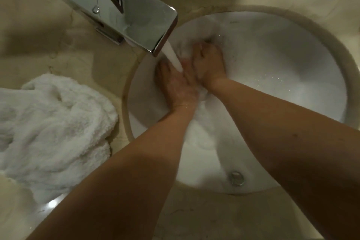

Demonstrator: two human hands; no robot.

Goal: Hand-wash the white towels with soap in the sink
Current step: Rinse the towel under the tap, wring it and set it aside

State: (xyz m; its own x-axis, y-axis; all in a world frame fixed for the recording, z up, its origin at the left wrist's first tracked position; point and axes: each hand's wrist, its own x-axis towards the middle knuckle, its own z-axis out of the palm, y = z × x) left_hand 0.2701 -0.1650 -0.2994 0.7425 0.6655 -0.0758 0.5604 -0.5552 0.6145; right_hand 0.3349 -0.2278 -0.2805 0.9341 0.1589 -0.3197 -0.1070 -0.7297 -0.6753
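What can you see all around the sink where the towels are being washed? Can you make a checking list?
Surface: beige stone counter around a round white sink; the drain is in view.
Job's things: a white towel in the sink lies under both hands; the tap runs water onto the left hand; no soap seen.
Clutter: another white towel lies heaped on the counter left of the sink.
Grippers: left hand presses flat on the towel; right hand has curled fingers bunching it.
Cables: nothing seen.
Surroundings: nothing seen beyond the counter.
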